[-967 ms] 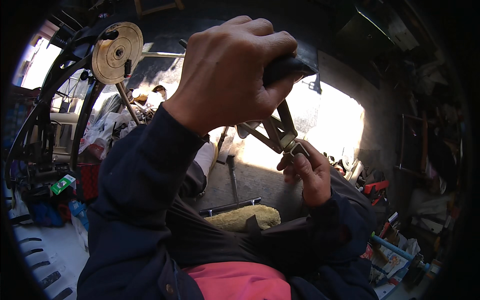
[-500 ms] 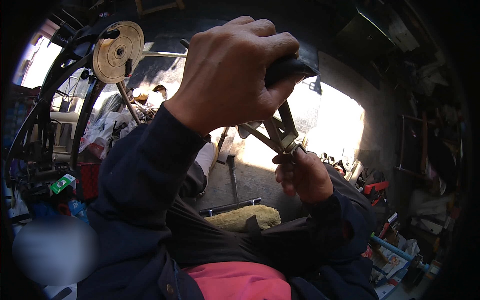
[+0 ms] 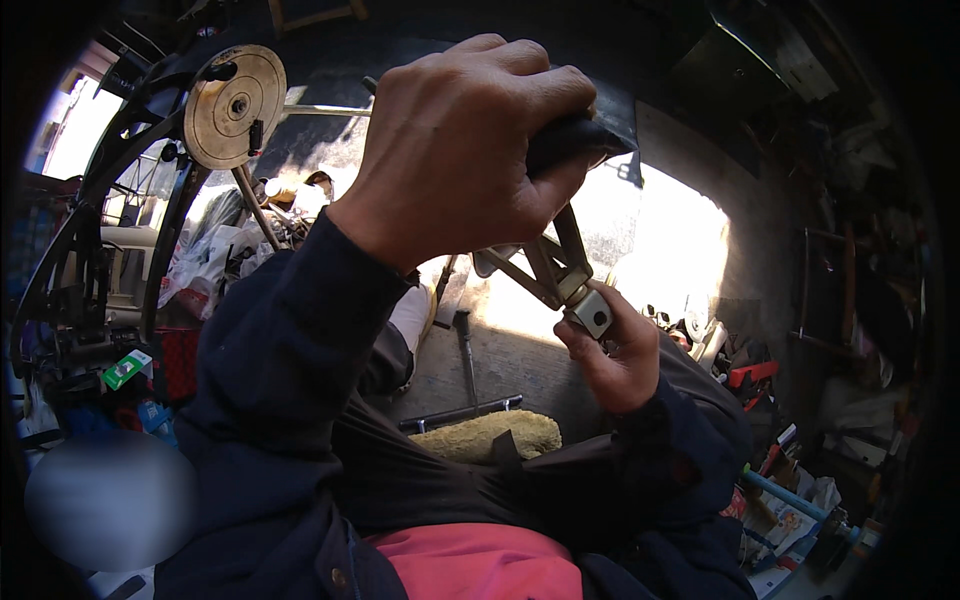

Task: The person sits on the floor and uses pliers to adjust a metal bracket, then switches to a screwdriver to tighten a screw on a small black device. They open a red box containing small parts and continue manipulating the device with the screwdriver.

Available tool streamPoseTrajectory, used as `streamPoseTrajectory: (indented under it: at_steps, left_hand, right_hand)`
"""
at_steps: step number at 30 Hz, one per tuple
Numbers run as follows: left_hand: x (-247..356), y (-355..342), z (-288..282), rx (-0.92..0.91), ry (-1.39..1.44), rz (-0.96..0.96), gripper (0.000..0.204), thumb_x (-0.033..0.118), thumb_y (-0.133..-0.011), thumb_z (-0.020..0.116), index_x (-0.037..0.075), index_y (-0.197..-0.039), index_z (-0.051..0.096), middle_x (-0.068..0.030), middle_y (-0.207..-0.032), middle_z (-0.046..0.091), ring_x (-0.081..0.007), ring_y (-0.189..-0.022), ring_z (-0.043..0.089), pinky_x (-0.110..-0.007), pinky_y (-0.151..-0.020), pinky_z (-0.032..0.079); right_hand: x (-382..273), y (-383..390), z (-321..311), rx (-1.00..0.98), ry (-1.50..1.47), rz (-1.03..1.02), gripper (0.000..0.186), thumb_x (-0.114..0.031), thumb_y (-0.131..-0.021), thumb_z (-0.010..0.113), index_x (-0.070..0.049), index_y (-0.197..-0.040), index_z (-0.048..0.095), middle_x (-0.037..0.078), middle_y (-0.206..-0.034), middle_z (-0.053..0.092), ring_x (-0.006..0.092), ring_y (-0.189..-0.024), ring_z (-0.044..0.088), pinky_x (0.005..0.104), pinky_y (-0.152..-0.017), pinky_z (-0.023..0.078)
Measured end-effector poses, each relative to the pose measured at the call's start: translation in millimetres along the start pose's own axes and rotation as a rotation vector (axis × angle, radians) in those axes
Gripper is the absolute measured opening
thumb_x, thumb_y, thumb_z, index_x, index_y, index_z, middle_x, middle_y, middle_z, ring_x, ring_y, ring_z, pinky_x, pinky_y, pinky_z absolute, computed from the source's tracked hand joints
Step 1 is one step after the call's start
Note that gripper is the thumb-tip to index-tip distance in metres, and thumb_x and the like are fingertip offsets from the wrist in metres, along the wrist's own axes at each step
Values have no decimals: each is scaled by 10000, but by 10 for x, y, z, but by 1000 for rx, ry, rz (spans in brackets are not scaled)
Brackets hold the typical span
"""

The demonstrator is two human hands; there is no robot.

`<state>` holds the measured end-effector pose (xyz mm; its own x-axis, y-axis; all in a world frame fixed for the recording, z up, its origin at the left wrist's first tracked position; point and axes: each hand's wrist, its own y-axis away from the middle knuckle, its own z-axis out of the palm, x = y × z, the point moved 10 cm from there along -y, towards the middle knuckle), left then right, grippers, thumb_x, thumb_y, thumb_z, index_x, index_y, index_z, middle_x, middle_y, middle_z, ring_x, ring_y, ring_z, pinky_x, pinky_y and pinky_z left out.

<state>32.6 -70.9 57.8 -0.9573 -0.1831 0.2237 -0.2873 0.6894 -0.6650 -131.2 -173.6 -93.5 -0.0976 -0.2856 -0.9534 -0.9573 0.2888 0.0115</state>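
Observation:
My left hand (image 3: 465, 150), raised high in the middle, is closed around a black padded-looking piece (image 3: 570, 142). Below that piece extends a metal linkage (image 3: 545, 272) of narrow hinged arms. At its lower end is a small square metal block (image 3: 592, 313) with a dark hole in its face. My right hand (image 3: 625, 360) pinches this block, with the thumb below it and the fingers behind, partly hidden. Much of the black piece is covered by my left hand, so I cannot tell what the whole object is.
A machine with a round disc wheel (image 3: 235, 105) and black curved frame stands at left, near plastic bags (image 3: 205, 262). Between my legs are a long-handled metal tool (image 3: 466, 350), a dark bar (image 3: 460, 412) and a yellowish fleecy pad (image 3: 490, 436). Clutter with a blue rod (image 3: 785, 492) lies right.
My right hand has shifted its grip at the lower end of the linkage. The square block has turned, and its holed face now shows. My left hand has barely moved.

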Motion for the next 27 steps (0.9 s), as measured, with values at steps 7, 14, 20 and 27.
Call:
streamPoseTrajectory:
  at_steps: [7, 14, 20, 27]
  left_hand:
    - [-11, 4, -19, 18, 4, -2, 298, 284, -861, 862, 96, -1071, 764, -118, -943, 753, -286, -798, 767, -326, -693, 638]
    - [-12, 5, -4, 7, -1, 1, 278, 283, -862, 855, 103, -1052, 761, -107, -926, 748, -278, -782, 761, -327, -680, 635]
    - [-1, 5, -5, 1, -2, 2, 276, 278, -858, 858, 108, -1052, 762, -101, -921, 748, -272, -779, 757, -329, -679, 633]
    - [9, 3, -13, 4, -16, 11, 280, 276, -856, 861, 107, -1056, 762, -93, -921, 748, -269, -783, 756, -328, -673, 630]
  right_hand:
    - [300, 49, 223, -199, -674, 379, 576, -485, -1079, 580, 48, -1293, 615, 167, -905, 727, 153, -616, 611, 289, -573, 491]
    - [368, 82, 285, -291, -709, 477, 554, -484, -1081, 565, 36, -1245, 661, 163, -874, 723, 148, -610, 607, 272, -551, 467]
    - [236, 38, 175, -187, -416, 333, 396, -317, -1049, 684, 41, -1220, 668, 138, -892, 748, 148, -656, 658, 277, -604, 518]
    - [-168, -6, 7, -6, 186, -90, 302, -128, -967, 776, 27, -1199, 662, 107, -870, 754, 128, -747, 714, 289, -689, 546]
